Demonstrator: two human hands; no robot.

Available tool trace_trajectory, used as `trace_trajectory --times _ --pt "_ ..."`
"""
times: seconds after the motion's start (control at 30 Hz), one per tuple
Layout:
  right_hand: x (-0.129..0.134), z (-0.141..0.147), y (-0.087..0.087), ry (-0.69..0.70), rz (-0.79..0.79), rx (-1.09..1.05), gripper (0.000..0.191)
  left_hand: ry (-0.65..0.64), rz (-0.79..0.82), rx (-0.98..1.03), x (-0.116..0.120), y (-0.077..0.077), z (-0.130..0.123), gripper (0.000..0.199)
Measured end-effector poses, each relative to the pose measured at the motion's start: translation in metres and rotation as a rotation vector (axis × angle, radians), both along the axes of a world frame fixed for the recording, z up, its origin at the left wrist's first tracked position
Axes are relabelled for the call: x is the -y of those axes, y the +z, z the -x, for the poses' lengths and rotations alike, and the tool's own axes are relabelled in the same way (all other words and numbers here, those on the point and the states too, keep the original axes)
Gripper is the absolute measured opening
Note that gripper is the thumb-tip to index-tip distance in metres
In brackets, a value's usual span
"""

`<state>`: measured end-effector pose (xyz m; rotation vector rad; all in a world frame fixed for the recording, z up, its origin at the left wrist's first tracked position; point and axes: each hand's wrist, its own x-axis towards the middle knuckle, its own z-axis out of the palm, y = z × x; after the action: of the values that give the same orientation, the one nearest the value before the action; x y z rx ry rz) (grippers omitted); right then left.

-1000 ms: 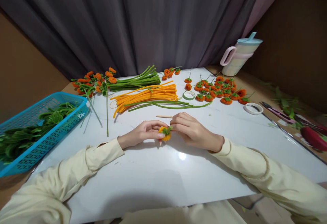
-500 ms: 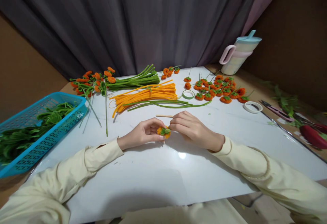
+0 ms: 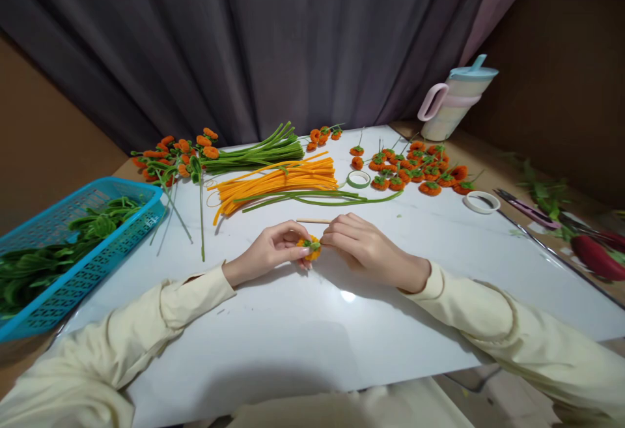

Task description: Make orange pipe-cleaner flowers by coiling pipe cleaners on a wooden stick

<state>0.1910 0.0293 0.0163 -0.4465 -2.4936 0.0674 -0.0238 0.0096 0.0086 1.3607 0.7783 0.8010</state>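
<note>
Between the thumb and fingers of my left hand (image 3: 274,247) is a small orange-yellow fuzzy flower (image 3: 312,253) with a green centre. My right hand (image 3: 374,249) is closed around a thin wooden stick (image 3: 312,221), whose end points left above the flower. The right fingertips touch or nearly touch the flower's green part. Just beyond the hands lie loose green stems (image 3: 336,199) and a bundle of orange-yellow stems (image 3: 278,179).
A blue basket (image 3: 114,245) of green pieces stands left. Behind lie green stems (image 3: 263,153) and orange flowers (image 3: 183,151). Orange fuzzy pieces (image 3: 415,166), tape rolls (image 3: 358,179), pliers (image 3: 527,209) and a lidded cup (image 3: 452,102) are to the right.
The flower has turned and shifted slightly left in my left fingers, with the thumb now over its green part. My right hand has barely moved and still holds the stick.
</note>
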Motion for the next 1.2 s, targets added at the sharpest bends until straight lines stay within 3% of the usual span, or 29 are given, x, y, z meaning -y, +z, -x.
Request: trace_trajectory --times 0.27,0.43,0.57,0.7,0.93,1.2 --pt "-0.001 0.0 0.0 -0.028 -0.082 0.055 0.028 -0.024 0.042 0.039 -0.001 0.0 0.001 0.022" --pt "0.0 0.001 -0.002 0.018 -0.091 0.042 0.025 -0.104 0.147 0.028 -0.004 0.003 0.001 0.023" --pt "-0.002 0.001 -0.005 0.005 -0.051 -0.015 0.022 -0.136 0.233 0.051 -0.008 0.003 0.002 0.024" --pt "-0.016 -0.007 -0.008 -0.165 -0.02 -0.016 0.022 -0.099 0.348 0.121 -0.012 0.001 0.005 0.027" --pt "-0.041 -0.021 -0.016 -0.382 0.109 0.206 0.025 -0.058 0.354 0.174 -0.012 -0.002 0.004 0.028" --pt "-0.031 -0.019 -0.001 -0.328 0.277 0.265 0.022 -0.026 0.312 0.159 -0.014 0.0 0.004 0.034"
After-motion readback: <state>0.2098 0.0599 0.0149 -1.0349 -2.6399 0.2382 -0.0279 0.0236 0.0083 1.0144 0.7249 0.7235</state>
